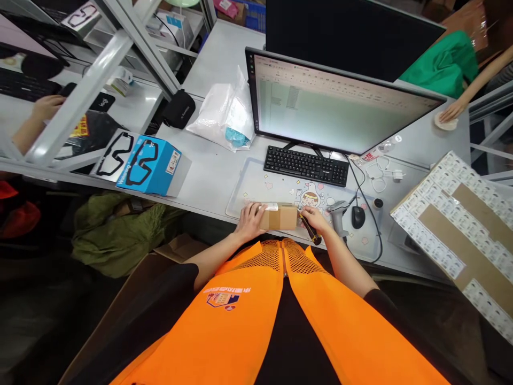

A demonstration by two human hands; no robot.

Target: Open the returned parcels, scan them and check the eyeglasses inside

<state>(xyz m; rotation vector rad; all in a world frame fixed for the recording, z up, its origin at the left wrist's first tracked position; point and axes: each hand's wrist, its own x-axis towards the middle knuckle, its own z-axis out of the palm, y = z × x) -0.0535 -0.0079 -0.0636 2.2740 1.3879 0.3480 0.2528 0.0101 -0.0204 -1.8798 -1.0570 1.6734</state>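
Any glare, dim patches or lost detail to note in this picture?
Head view throughout: metal bar with bright sheen; lit screen pale, its small text unreadable; olive cloth in dim light; small box clearly outlined, its label too small to read.

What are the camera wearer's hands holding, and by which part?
The right hand grips a yellow and black cutter near its upper end; the left hand holds the small cardboard box at its left end.

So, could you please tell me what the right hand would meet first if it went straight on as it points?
Most likely the right end of the small cardboard box: the right hand, holding a yellow-and-black tool, points toward it. Whether they touch is unclear.
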